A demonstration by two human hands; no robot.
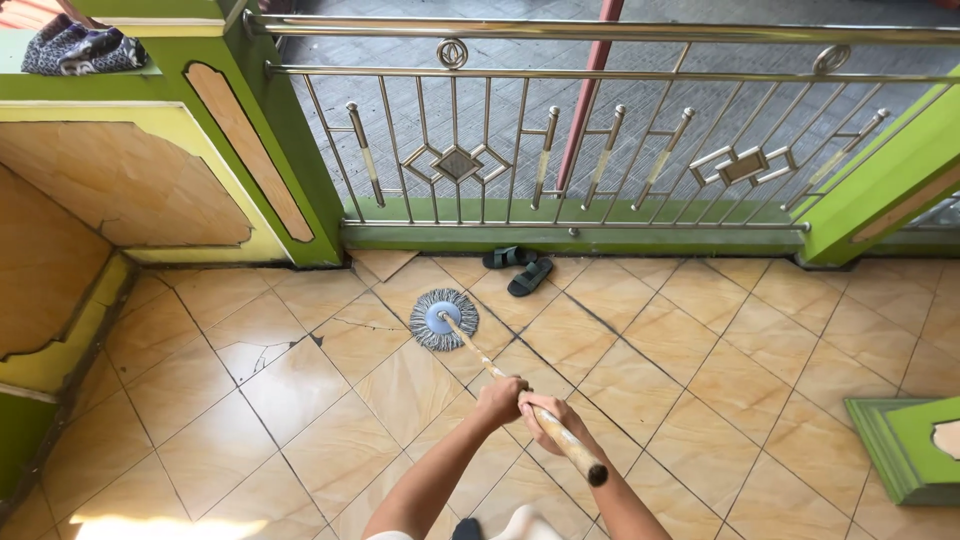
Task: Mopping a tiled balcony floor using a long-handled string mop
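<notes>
- The mop [470, 352] lies along a slanted line: its long axis runs from the lower right, near the person, up and to the left, with the head pointing away toward the metal railing [560, 130]
- The mop head [443, 319] is a flat round fan of grey strands around a blue disc, pressed on the tan tiled floor [700, 380]
- The handle [520, 400] is a thin pale wooden stick ending in a dark cap at the near end
- The left hand [500, 398] is curled fully round the handle, farther down the stick
- The right hand [550, 418] is wrapped round the handle just behind it, the two hands touching
- A pair of dark sandals [520, 268] sits on the floor beyond the mop head, close to the green curb under the railing
</notes>
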